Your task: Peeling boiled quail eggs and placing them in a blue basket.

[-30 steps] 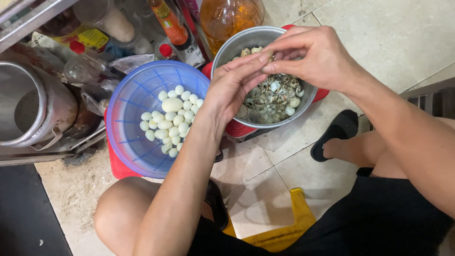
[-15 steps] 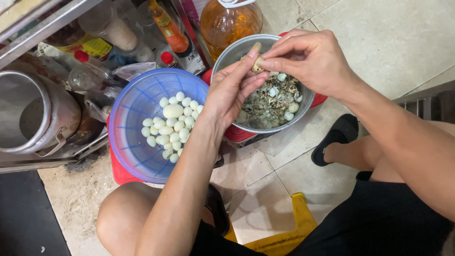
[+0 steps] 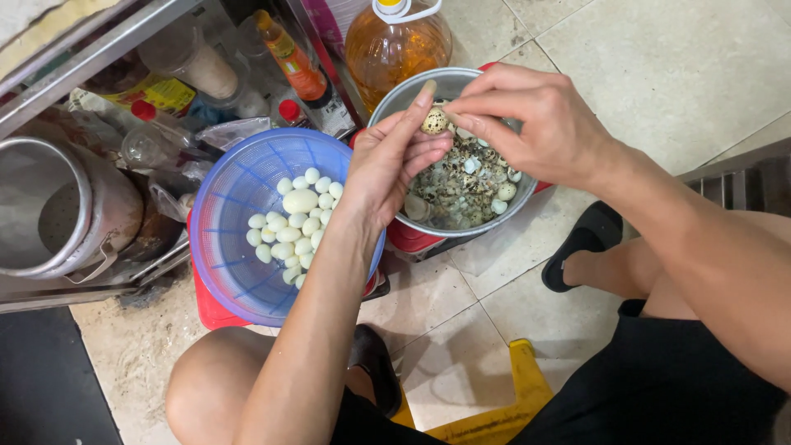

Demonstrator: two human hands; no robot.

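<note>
Both the left hand [image 3: 394, 165] and right hand [image 3: 527, 124] pinch one speckled egg [image 3: 434, 122] over one metal bowl [image 3: 395, 103].

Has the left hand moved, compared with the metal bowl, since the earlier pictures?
Yes, slightly. The left hand has lifted toward the far rim of the metal bowl, and now holds a speckled egg there with the right hand.

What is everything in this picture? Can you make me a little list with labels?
Left hand: holds a small speckled egg at its fingertips
Right hand: pinches the same egg from above
Metal bowl: shell bits and a few eggs inside
Blue basket: pile of peeled white eggs
Oil jug: behind the bowl
Metal pot: far left
Floor: pale tiles
</note>
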